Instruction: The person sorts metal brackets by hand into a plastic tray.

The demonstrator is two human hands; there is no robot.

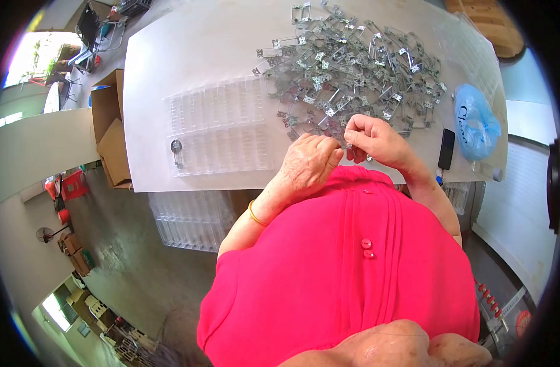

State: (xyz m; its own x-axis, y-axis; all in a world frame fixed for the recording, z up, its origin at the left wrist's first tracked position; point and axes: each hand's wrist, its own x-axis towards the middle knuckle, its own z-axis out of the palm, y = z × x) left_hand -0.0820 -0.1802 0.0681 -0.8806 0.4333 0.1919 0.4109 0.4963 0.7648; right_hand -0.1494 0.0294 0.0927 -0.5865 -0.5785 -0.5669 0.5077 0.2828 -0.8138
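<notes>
My left hand, with a yellow bangle at its wrist, is closed just above the front edge of the table; what its fingers hold is hidden. Beside it, my right hand pinches a small shiny metal part that reflects the red shirt. Both hands are close together, with the part between them. Just beyond lies a large heap of small metal brackets. To the left, a clear plastic compartment tray carries one metal piece at its left end.
Another clear tray lies behind the first. On the right are a blue plastic bag, a black phone and more clear trays. A cardboard box stands left of the table. Stacked trays sit below its edge.
</notes>
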